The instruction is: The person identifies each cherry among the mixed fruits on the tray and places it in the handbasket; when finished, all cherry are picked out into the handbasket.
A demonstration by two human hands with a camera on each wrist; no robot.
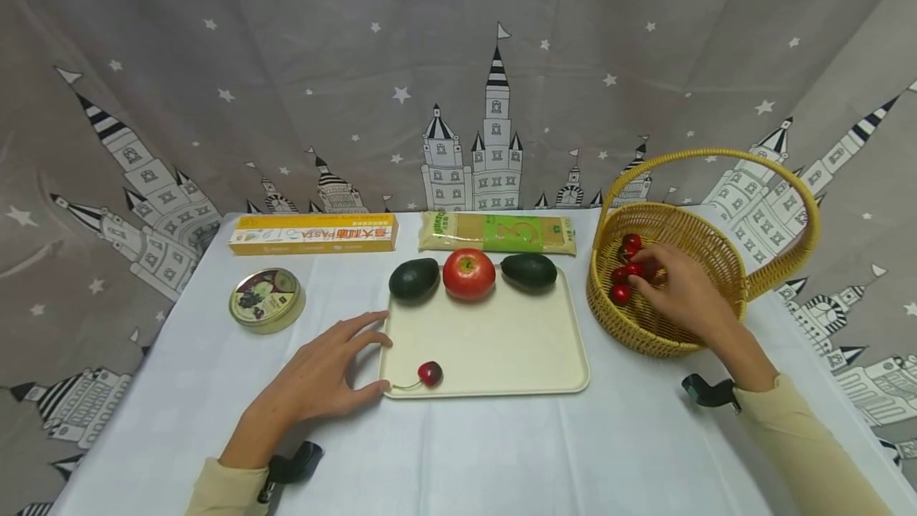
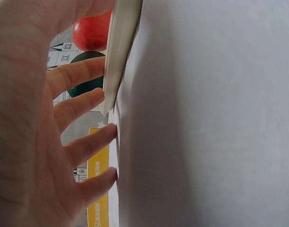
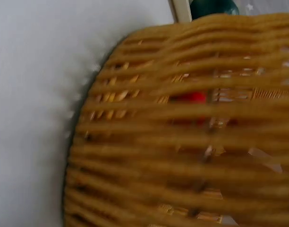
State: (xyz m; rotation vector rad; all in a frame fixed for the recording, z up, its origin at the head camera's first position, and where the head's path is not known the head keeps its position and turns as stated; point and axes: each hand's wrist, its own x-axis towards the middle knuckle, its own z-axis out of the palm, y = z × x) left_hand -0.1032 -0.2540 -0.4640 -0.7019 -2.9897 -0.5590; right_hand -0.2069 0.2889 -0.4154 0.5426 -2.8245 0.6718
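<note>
My left hand [image 1: 322,369], fingers spread, touches the left edge of a cream tray [image 1: 501,349]. In the left wrist view, the fingertips of that hand [image 2: 73,113] rest against the tray rim [image 2: 121,47] and the cloth. On the tray lies one cherry [image 1: 430,373] with its stem, near the front left corner. At its back edge are a tomato [image 1: 469,274] and two dark green avocados [image 1: 414,279]. My right hand [image 1: 680,289] reaches into a wicker basket [image 1: 716,261] and pinches a cherry [image 1: 634,269] among several others. Wickerwork [image 3: 182,142] hides this hand in the right wrist view.
Behind the tray lie a yellow pasta box [image 1: 314,234] and a bag of noodles [image 1: 497,232]. A round tin [image 1: 267,299] sits at the left. The basket's tall handle [image 1: 709,154] arches above it. A grey patterned curtain [image 1: 344,46] hangs behind the white-clothed table [image 1: 487,460].
</note>
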